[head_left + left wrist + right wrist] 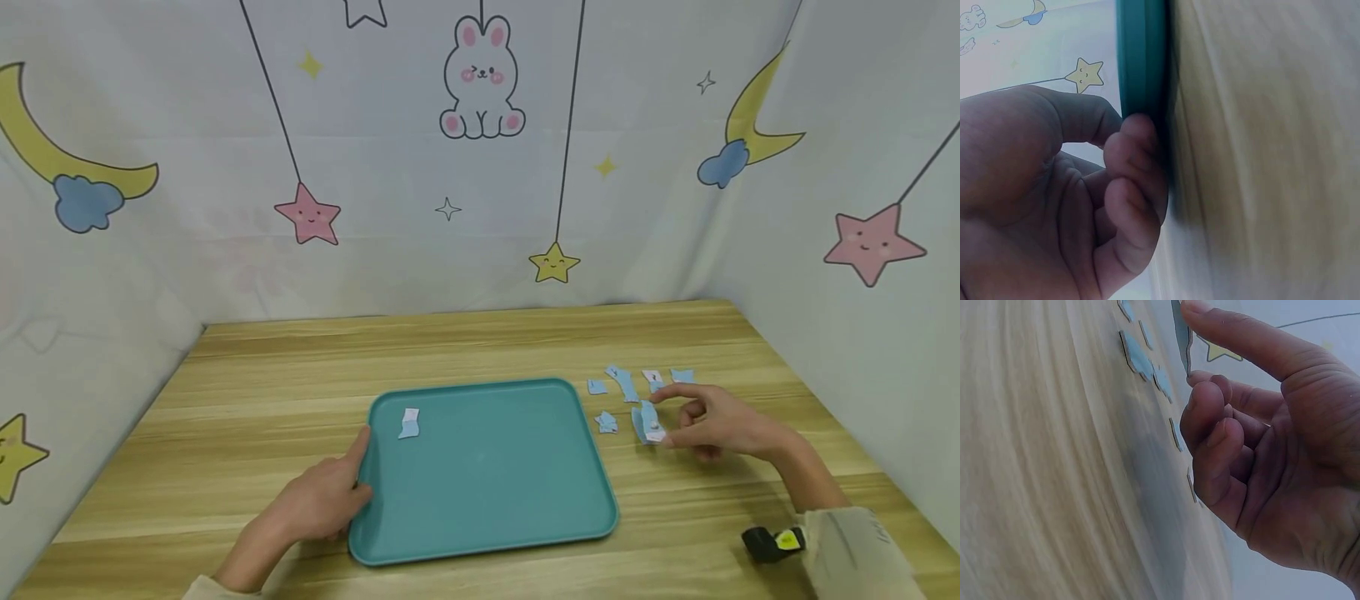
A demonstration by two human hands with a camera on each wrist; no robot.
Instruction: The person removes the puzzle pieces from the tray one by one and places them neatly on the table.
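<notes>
A teal tray [487, 492] lies on the table. My left hand [322, 500] grips its left edge, with the fingers bent at the rim in the left wrist view. One torn-looking blue-and-white card piece [409, 423] sits inside the tray at the upper left. Right of the tray, my right hand [712, 425] pinches another card piece [651, 417] between thumb and index finger, above the table. That piece [1182, 337] appears edge-on in the right wrist view, and the other fingers curl inward.
Several more card pieces lie right of the tray, among them a small blue one [597, 387], a long one [622, 383] and a jagged one [607, 422]. The wooden table [465, 350] meets a patterned white curtain [405, 275] at the back and sides.
</notes>
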